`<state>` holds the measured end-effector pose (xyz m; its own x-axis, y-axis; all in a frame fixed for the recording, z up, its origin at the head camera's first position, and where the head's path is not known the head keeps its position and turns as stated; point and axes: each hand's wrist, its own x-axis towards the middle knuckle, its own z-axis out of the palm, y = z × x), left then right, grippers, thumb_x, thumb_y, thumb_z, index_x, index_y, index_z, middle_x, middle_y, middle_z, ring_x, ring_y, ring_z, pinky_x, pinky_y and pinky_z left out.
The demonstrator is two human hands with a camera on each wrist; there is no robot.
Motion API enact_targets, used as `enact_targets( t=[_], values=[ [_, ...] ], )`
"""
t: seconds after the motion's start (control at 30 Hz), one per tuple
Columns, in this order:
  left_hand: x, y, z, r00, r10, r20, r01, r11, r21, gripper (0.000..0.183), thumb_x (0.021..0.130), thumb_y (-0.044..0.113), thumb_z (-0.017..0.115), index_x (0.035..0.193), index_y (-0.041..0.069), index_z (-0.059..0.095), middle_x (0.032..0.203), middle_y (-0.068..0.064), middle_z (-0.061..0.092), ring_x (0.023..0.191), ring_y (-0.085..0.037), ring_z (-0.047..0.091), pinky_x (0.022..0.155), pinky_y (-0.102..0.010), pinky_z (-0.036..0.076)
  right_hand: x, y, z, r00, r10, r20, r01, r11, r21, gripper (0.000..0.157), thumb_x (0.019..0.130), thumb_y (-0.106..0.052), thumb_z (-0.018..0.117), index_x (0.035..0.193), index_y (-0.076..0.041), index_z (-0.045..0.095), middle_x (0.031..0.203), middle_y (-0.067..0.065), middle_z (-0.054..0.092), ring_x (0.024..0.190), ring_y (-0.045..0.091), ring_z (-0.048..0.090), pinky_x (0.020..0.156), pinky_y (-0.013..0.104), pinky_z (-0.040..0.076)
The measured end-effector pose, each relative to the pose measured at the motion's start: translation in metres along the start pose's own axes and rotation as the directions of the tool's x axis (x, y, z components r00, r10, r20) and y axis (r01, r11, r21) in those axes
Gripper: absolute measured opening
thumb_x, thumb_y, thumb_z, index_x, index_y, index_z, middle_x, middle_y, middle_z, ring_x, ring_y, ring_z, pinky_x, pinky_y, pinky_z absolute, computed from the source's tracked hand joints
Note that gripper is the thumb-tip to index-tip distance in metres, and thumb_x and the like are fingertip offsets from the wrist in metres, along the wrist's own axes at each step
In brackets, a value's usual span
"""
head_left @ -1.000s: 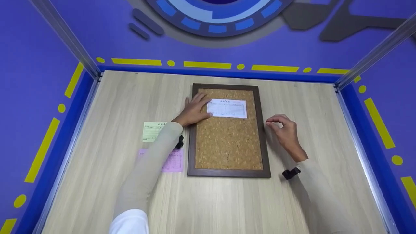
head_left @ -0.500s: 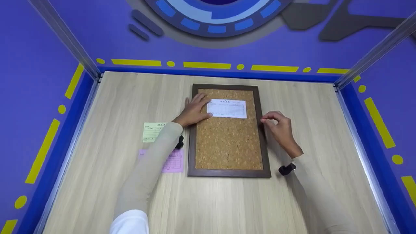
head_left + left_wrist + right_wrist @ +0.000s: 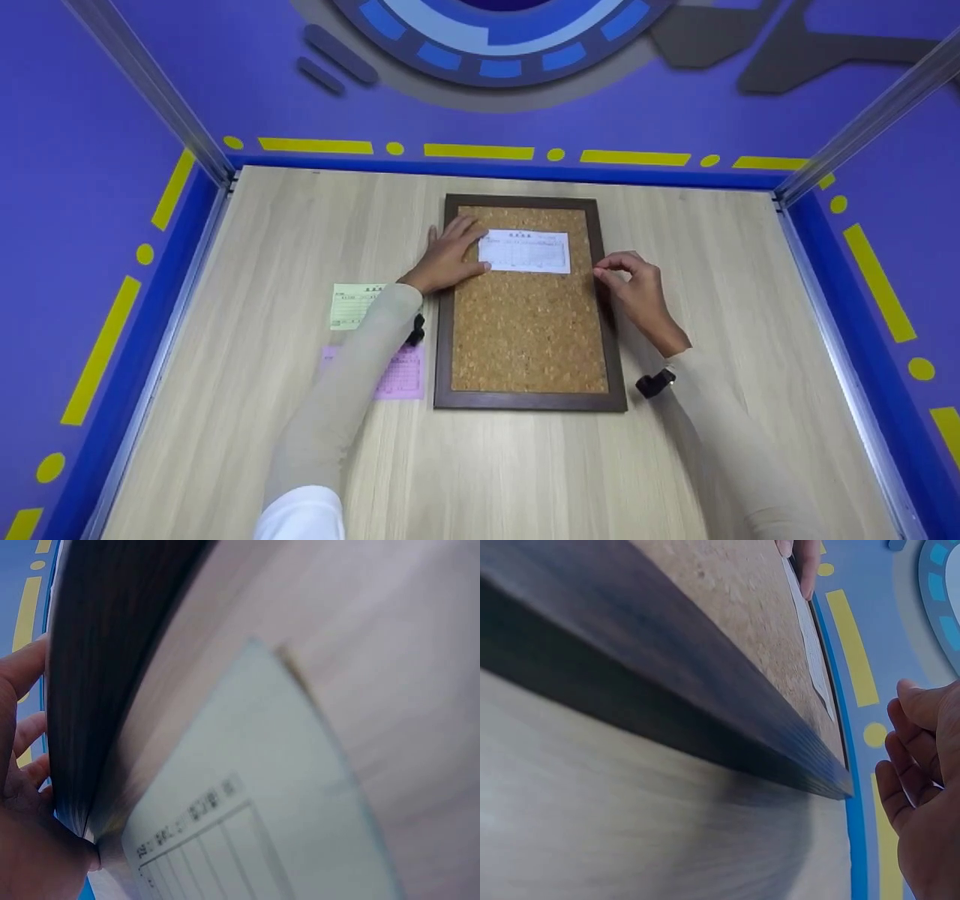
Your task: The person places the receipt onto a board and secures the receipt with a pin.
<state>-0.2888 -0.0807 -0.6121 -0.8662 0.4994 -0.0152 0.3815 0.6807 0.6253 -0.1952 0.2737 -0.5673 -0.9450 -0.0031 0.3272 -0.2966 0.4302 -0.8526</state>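
Note:
A white printed slip [image 3: 523, 251] lies on the upper part of a cork board [image 3: 529, 330] with a dark brown frame. My left hand [image 3: 445, 259] reaches across the frame's left side, its spread fingers and thumb resting at the slip's left edge. Over the right side of the frame, my right hand [image 3: 636, 289] has thumb and forefinger tips together, pinching a tiny reddish thing whose kind I cannot tell. In the right wrist view the right hand [image 3: 926, 765] shows its other fingers loosely bent, beside the board's frame [image 3: 705, 690].
To the left of the board, a pale green printed slip [image 3: 351, 304] and a pink printed slip [image 3: 401, 375] lie on the wooden table [image 3: 525, 480], both partly under the left forearm. Blue panels [image 3: 495, 124] wall the table at the back and sides.
My right hand has moved left and slightly away from me, from beside the board to over its right frame edge. The left hand and the slips have stayed put.

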Motion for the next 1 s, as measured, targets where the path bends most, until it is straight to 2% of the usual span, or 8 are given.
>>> enact_targets(
  t=[0.1,0.2,0.27,0.33,0.5,0.67,1.0],
  values=[
    [0.000,0.000,0.000,1.000,-0.001,-0.005,0.001,1.000,-0.002,0.076,0.102,0.043,0.074,0.167,0.014,0.048,0.181,-0.014,0.026,0.170,-0.033,0.012,0.129,-0.077,-0.001,0.002,0.001,0.004,1.000,0.002,-0.002,-0.002,1.000,0.008,0.004,0.095,0.012,0.079,0.096,0.013,0.075,0.101,0.028,0.073,0.095,0.015,0.067,0.090,0.036,0.057],
    [0.000,0.000,0.000,1.000,-0.006,-0.005,0.006,1.000,0.001,0.075,0.102,0.043,0.073,0.167,0.014,0.048,0.181,-0.013,0.026,0.170,-0.033,0.013,0.129,-0.076,-0.001,0.005,0.000,0.008,1.000,0.001,0.003,-0.001,1.000,0.008,0.005,0.095,0.013,0.078,0.096,0.015,0.073,0.100,0.028,0.073,0.094,0.016,0.068,0.088,0.020,0.054],
    [0.000,0.000,0.001,1.000,-0.010,-0.001,0.010,1.000,0.003,0.075,0.103,0.043,0.073,0.167,0.015,0.047,0.181,-0.013,0.026,0.170,-0.032,0.013,0.129,-0.076,-0.001,0.007,0.000,0.010,1.000,0.008,0.008,-0.008,1.000,0.008,0.005,0.095,0.014,0.077,0.097,0.015,0.073,0.100,0.028,0.073,0.094,0.019,0.068,0.086,0.015,0.051],
    [0.000,0.000,0.001,1.000,-0.012,0.002,0.012,1.000,0.003,0.075,0.103,0.043,0.073,0.168,0.015,0.047,0.181,-0.013,0.026,0.170,-0.032,0.012,0.129,-0.076,-0.001,0.010,0.005,0.013,0.999,0.030,0.018,-0.030,1.000,0.003,0.005,0.096,0.013,0.076,0.098,0.017,0.073,0.101,0.030,0.073,0.095,0.023,0.067,0.087,0.018,0.051],
    [0.001,-0.002,0.001,1.000,-0.008,0.010,0.008,1.000,-0.007,0.076,0.103,0.043,0.073,0.168,0.015,0.047,0.182,-0.013,0.024,0.170,-0.033,0.010,0.129,-0.076,-0.002,0.019,0.028,0.017,0.995,0.082,0.050,-0.081,0.996,-0.026,0.009,0.099,0.003,0.078,0.103,0.011,0.077,0.106,0.025,0.076,0.098,0.018,0.067,0.090,0.026,0.054],
    [0.001,-0.001,0.000,1.000,-0.006,0.011,0.006,1.000,-0.002,0.077,0.102,0.044,0.074,0.168,0.015,0.046,0.182,-0.013,0.024,0.170,-0.032,0.010,0.129,-0.076,-0.002,0.023,0.034,0.018,0.995,0.063,0.080,-0.063,0.998,-0.006,0.009,0.100,-0.002,0.080,0.103,0.006,0.079,0.104,0.020,0.077,0.097,0.016,0.069,0.087,0.021,0.055],
    [0.002,-0.001,0.001,1.000,-0.018,0.014,0.018,1.000,-0.004,0.077,0.103,0.044,0.074,0.168,0.016,0.045,0.182,-0.013,0.022,0.171,-0.032,0.009,0.129,-0.075,-0.003,0.031,0.035,0.025,0.991,0.058,0.120,-0.063,0.997,0.038,0.010,0.102,0.000,0.076,0.105,0.009,0.078,0.102,0.024,0.076,0.088,0.018,0.065,0.074,0.016,0.051]
  ],
)
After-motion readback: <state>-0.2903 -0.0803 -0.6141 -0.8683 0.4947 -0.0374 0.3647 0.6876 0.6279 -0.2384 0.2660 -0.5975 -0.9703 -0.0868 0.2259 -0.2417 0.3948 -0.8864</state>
